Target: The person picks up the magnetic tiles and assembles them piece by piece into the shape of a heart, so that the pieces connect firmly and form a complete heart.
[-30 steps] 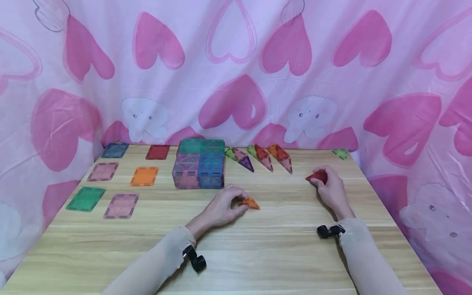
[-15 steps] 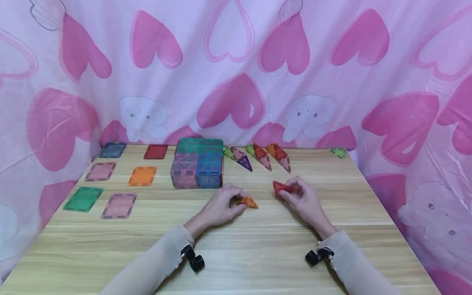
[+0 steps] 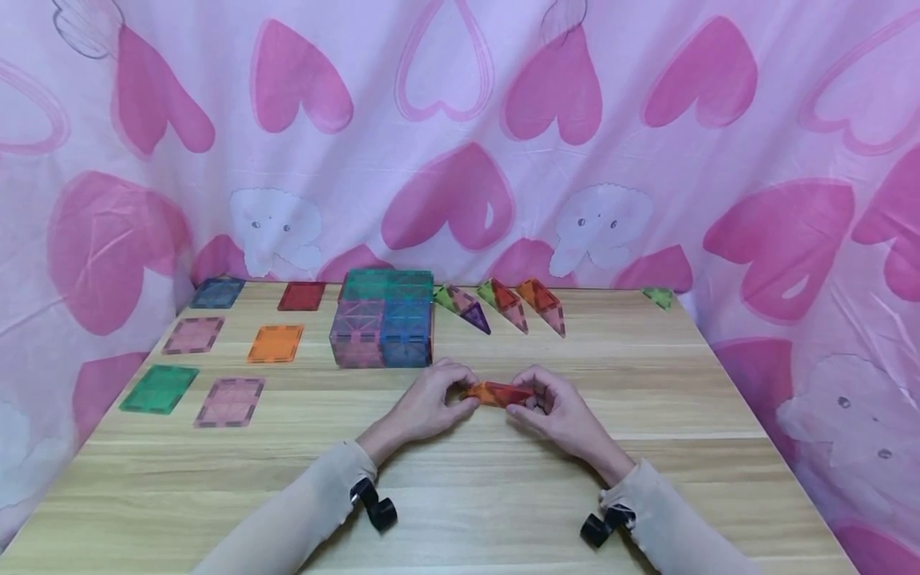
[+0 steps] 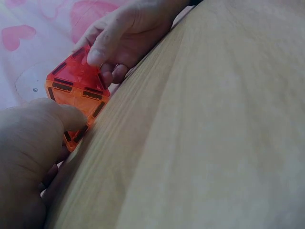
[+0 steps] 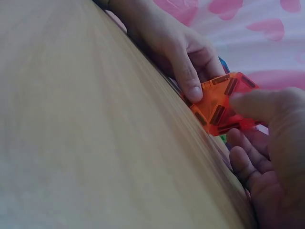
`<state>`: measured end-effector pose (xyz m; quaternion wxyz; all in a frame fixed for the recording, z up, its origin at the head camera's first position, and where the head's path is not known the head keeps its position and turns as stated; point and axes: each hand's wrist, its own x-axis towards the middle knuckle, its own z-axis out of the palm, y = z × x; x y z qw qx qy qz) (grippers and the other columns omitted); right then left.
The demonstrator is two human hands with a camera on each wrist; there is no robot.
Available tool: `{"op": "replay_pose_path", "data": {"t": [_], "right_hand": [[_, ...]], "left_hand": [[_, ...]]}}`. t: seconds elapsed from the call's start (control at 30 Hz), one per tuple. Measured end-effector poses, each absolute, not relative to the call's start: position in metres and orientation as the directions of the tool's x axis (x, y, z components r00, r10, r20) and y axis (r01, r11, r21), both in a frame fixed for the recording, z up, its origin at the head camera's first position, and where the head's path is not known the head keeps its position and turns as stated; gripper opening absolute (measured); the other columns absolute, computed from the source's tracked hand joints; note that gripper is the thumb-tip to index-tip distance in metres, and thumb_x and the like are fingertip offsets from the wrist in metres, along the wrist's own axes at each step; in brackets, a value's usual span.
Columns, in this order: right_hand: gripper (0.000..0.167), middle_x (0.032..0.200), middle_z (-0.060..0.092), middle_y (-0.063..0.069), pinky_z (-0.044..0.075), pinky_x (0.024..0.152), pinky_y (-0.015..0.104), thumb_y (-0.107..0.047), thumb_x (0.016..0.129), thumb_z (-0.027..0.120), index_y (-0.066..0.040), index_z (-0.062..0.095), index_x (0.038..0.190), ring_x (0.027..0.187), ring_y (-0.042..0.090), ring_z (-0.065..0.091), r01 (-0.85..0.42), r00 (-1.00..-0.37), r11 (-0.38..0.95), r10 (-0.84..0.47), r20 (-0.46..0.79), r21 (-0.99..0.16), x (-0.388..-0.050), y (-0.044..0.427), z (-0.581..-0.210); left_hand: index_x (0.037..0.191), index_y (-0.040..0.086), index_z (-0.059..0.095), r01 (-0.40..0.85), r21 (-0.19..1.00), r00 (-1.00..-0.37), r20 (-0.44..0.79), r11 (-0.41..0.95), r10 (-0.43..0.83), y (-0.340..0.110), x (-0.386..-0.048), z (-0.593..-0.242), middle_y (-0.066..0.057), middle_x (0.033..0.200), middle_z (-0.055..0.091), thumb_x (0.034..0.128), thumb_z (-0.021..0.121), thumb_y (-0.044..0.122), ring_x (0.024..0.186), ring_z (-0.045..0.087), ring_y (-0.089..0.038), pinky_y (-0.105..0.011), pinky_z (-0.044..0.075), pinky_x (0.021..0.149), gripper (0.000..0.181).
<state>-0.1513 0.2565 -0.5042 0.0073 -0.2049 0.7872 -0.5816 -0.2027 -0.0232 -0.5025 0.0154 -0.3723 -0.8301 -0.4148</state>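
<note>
Between finger and thumb my left hand (image 3: pixel 430 402) pinches an orange translucent triangular piece (image 3: pixel 483 392), low over the table. A red triangular piece (image 3: pixel 509 394) is pinched by my right hand (image 3: pixel 564 411). The two pieces meet edge to edge in front of me. Dark strips line their edges in the left wrist view, where the red piece (image 4: pixel 78 71) touches the orange piece (image 4: pixel 78 101). My right wrist view also shows the orange piece (image 5: pixel 213 99) against the red one, partly covered by my right thumb.
A block of green, pink and blue tiles (image 3: pixel 383 319) stands behind my left hand. Several flat square tiles, one orange (image 3: pixel 275 343), lie at the left. Three diamond-shaped pairs, one orange and pink (image 3: pixel 542 306), lie at the back. A green piece (image 3: pixel 657 298) lies at the back right.
My right hand has moved left and toward me with the red piece, which now touches the orange one. My left hand has stayed nearly in place.
</note>
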Motion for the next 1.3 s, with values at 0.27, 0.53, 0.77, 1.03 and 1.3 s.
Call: {"op": "replay_pose_path", "data": {"t": [0.27,0.53,0.77,1.03,1.3], "right_hand": [[0.032,0.129,0.062,0.032,0.057,0.086,0.028,-0.001,0.109,0.062,0.007,0.058,0.139,0.106,0.024,0.065,-0.363,-0.908,0.069,-0.249,0.336,-0.929,-0.164,0.277,-0.505],[0.031,0.115,0.069,0.011,0.056,0.084,0.02,-0.008,0.109,0.069,0.01,0.064,0.134,0.096,0.015,0.066,-0.319,-0.887,0.297,0.241,0.394,-0.9,-0.197,0.339,-0.509],[0.043,0.13,0.068,0.012,0.049,0.093,0.018,-0.015,0.103,0.066,-0.003,0.065,0.145,0.111,0.02,0.067,-0.024,-0.798,0.577,0.481,0.364,-0.816,-0.219,0.415,-0.505],[0.075,0.167,0.041,0.036,0.033,0.128,0.068,-0.009,0.1,0.066,0.005,0.038,0.168,0.151,0.057,0.045,-0.004,-0.896,0.773,0.279,0.345,-0.635,-0.234,0.464,-0.503],[0.067,0.169,0.035,0.04,0.023,0.119,0.073,-0.017,0.107,0.064,0.013,0.04,0.162,0.151,0.064,0.033,-0.099,-0.93,0.876,0.088,0.358,-0.472,-0.243,0.471,-0.506]], "left_hand": [[0.109,0.016,0.079,0.643,0.664,-0.718,0.349,0.381,0.603,-0.022,-0.204,-0.507,0.002,0.11,0.078,0.098,0.085,0.014,0.108,0.065,-0.017,-0.039,0.057,0.098,0.012],[0.109,0.016,0.079,0.637,0.669,-0.722,0.342,0.384,0.601,-0.024,-0.203,-0.506,0.003,0.11,0.078,0.0982,0.085,0.014,0.109,0.066,-0.017,-0.039,0.057,0.098,0.012],[0.109,0.015,0.079,0.637,0.666,-0.723,0.341,0.388,0.601,-0.025,-0.204,-0.505,0.003,0.11,0.078,0.0979,0.085,0.014,0.109,0.066,-0.017,-0.039,0.057,0.098,0.013],[0.109,0.015,0.079,0.642,0.663,-0.718,0.344,0.384,0.605,-0.023,-0.204,-0.506,0.002,0.111,0.078,0.0985,0.085,0.014,0.109,0.066,-0.018,-0.038,0.057,0.098,0.012],[0.109,0.016,0.079,0.636,0.67,-0.72,0.339,0.382,0.606,-0.024,-0.204,-0.506,0.003,0.111,0.078,0.0982,0.085,0.014,0.109,0.066,-0.017,-0.038,0.057,0.097,0.012]]}}
